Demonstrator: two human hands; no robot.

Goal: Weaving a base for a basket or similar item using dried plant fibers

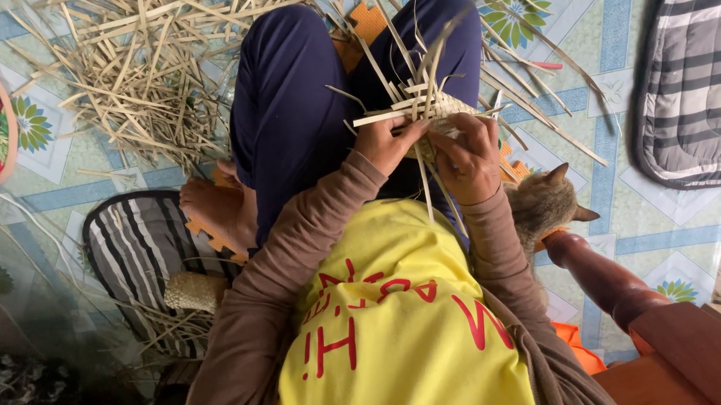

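I sit cross-legged and look down at a small woven piece of pale straw strips (432, 109) held over my lap. My left hand (388, 142) grips its near left edge, thumb on top of a flat strip. My right hand (470, 157) holds its right side, fingers curled over the weave. Loose strip ends stick out from the piece in all directions, some hanging down between my hands.
A big heap of loose straw strips (142, 51) lies on the patterned floor mat at the upper left. A tabby cat (543, 202) sits by my right arm. A striped cushion (139, 247), a small woven roll (194, 292), a wooden furniture post (605, 283) and a striped blanket (692, 86) surround me.
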